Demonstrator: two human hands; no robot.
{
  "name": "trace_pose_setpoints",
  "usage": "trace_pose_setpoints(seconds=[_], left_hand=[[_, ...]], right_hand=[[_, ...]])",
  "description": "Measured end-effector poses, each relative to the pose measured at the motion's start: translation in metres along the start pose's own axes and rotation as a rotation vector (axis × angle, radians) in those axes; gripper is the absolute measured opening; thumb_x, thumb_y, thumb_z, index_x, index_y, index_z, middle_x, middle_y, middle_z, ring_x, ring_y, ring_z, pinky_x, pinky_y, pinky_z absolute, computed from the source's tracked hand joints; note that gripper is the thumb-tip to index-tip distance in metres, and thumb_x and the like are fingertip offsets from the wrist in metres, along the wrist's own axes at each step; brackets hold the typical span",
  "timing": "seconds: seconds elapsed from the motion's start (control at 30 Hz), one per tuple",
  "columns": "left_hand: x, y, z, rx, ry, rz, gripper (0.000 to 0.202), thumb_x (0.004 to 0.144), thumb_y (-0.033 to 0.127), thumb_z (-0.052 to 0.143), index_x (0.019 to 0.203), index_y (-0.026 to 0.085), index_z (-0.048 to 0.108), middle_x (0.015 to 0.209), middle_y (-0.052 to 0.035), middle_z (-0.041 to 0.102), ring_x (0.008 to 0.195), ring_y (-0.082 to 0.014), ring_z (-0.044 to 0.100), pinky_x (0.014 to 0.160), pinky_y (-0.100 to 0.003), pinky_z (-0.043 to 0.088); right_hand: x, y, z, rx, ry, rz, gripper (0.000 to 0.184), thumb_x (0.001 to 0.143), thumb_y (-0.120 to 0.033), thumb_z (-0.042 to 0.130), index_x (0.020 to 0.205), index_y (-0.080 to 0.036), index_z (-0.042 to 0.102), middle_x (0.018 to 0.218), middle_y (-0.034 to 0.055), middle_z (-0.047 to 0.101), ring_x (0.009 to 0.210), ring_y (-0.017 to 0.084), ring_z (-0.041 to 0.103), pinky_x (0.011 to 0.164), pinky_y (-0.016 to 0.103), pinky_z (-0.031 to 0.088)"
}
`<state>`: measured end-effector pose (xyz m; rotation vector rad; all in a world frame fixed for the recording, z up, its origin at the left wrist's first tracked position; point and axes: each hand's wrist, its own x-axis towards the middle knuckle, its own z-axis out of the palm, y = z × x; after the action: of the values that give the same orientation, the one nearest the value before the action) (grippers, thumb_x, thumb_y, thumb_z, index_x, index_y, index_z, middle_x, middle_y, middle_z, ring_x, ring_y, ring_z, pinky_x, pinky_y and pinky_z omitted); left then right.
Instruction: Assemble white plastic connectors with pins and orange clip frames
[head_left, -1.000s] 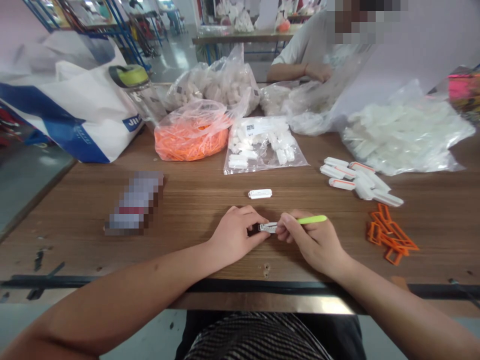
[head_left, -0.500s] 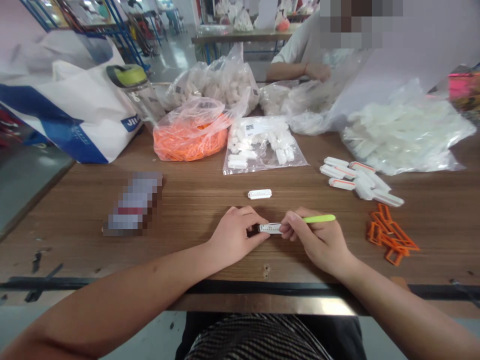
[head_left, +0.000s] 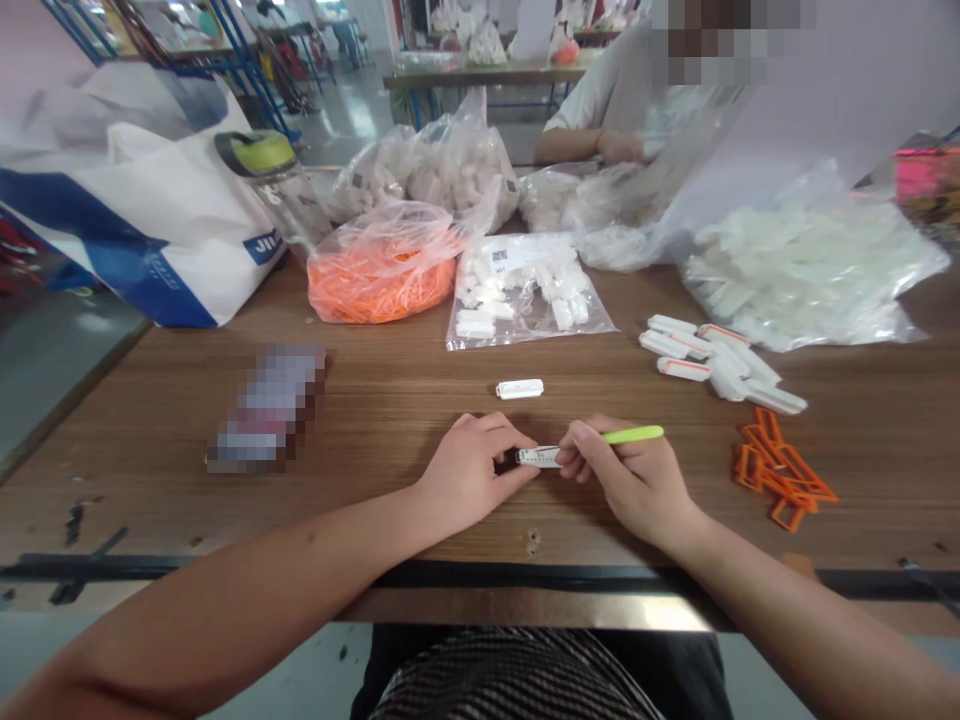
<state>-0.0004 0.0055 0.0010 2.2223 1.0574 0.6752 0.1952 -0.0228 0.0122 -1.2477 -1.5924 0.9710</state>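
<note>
Thumb and fingers of my left hand pinch the left end of a small white plastic piece with dark markings along its face. My right hand grips a tool with a lime-green handle, its tip hidden behind my fingers at the right end of that piece. A second white plastic piece lies flat on the table just beyond. To the right are several orange rectangular frames in a loose heap, and behind them a pile of white pieces, some with orange edging.
Across the back of the wooden table stand a bag of orange parts, a flat bag of white pieces and a large clear bag. At left are a bottle, a white-blue bag and a blurred object. Another person sits opposite.
My right hand and the green-handled tool have shifted slightly to the left along the white piece. My left hand stays where it was. The person opposite has moved a hand a little.
</note>
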Motion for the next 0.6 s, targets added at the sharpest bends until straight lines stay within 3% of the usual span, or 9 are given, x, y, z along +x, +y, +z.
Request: trace_pose_setpoints(seconds=[0.17,0.4,0.6], left_hand=[[0.0006,0.0006,-0.0004,0.005,-0.009,-0.009,0.011,0.083,0.027,0.070,0.093,0.023,0.071,0.080,0.0018,0.067,0.067,-0.0131,0.058,0.073,-0.034,0.037],[0.0008,0.0022,-0.0002,0.006,-0.005,-0.033,0.009,0.082,0.026,0.071,0.090,0.022,0.072,0.080,0.0015,0.067,0.068,-0.0132,0.058,0.074,-0.034,0.037],[0.0007,0.0002,0.0001,0.008,-0.004,-0.012,0.011,0.083,0.027,0.070,0.093,0.023,0.072,0.081,0.0020,0.067,0.066,-0.0124,0.058,0.073,-0.034,0.037]], right_hand=[[-0.0006,0.0019,0.0001,-0.046,-0.016,0.019,0.036,0.096,-0.037,0.048,0.071,-0.017,0.065,0.066,0.0034,0.067,0.054,0.012,0.063,0.051,0.023,0.053],[-0.0054,0.0029,-0.0016,-0.221,-0.067,-0.086,0.032,0.097,-0.032,0.048,0.073,-0.019,0.064,0.066,0.0025,0.067,0.061,0.013,0.064,0.059,0.026,0.052],[-0.0047,0.0026,-0.0017,-0.091,0.008,-0.057,0.034,0.097,-0.035,0.048,0.072,-0.017,0.065,0.066,0.0033,0.068,0.055,0.013,0.064,0.052,0.025,0.052]])
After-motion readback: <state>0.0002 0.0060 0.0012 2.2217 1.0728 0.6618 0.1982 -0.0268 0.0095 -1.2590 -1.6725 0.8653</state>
